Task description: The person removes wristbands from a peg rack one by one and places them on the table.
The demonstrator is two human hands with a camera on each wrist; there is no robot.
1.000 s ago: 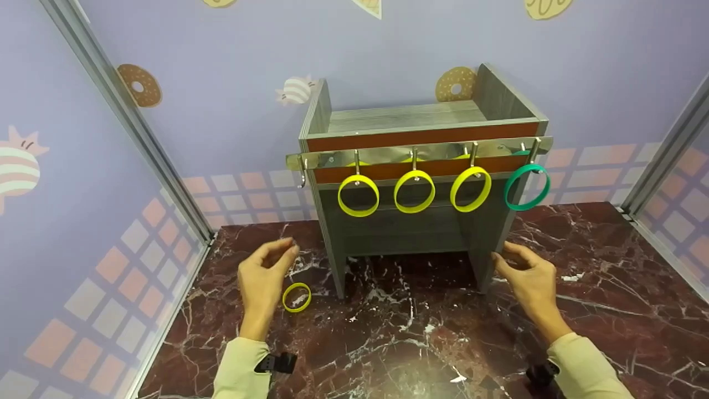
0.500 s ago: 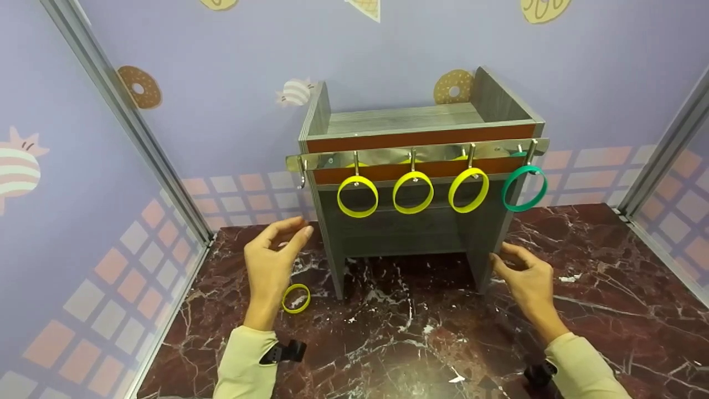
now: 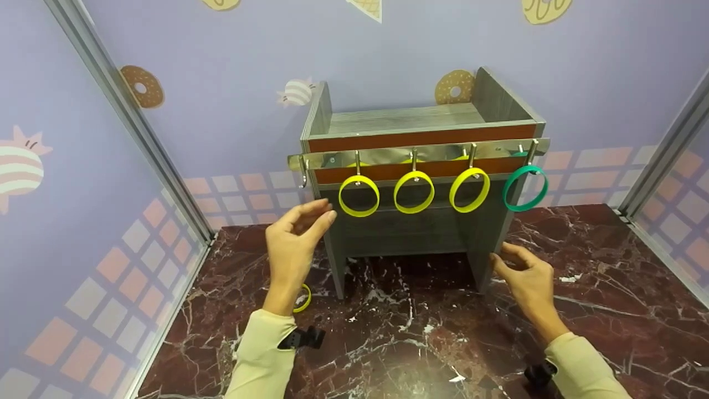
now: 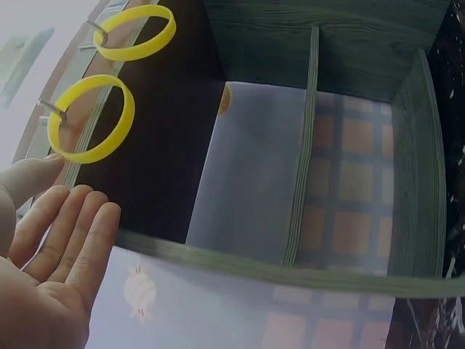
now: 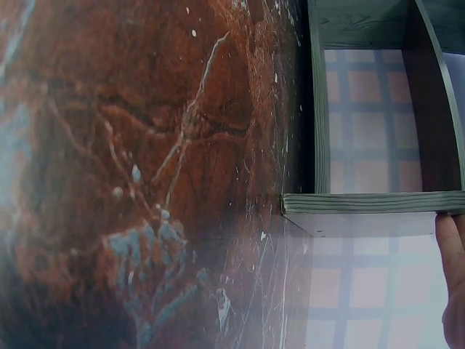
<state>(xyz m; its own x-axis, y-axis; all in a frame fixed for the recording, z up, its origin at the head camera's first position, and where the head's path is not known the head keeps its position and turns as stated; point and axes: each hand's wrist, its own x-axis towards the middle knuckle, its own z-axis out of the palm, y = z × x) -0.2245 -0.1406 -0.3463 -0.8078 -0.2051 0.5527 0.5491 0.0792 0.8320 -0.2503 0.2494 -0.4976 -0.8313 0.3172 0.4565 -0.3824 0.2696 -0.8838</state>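
Note:
My left hand [image 3: 292,244] is raised by the left side of the grey wooden rack [image 3: 407,132], fingers bent loosely with nothing between them. In the left wrist view that hand [image 4: 62,262] lies just below a yellow ring [image 4: 129,109] hanging on a hook. My right hand [image 3: 529,277] touches the rack's right side panel, fingertips against it in the right wrist view [image 5: 452,254]. Across the metal hook rail [image 3: 388,155] hang several yellow rings [image 3: 342,199] and a green ring [image 3: 505,194]. The leftmost hook [image 3: 303,170] bears no ring.
Another yellow ring [image 3: 308,299] lies on the dark red marbled table [image 3: 399,354], partly hidden behind my left wrist. Patterned walls [image 3: 221,111] stand behind and at both sides, joined by metal corner posts.
My left hand has moved up and to the right, from above the loose ring to the rack's left side, its forearm now partly covering that ring. My right hand stays by the side panel.

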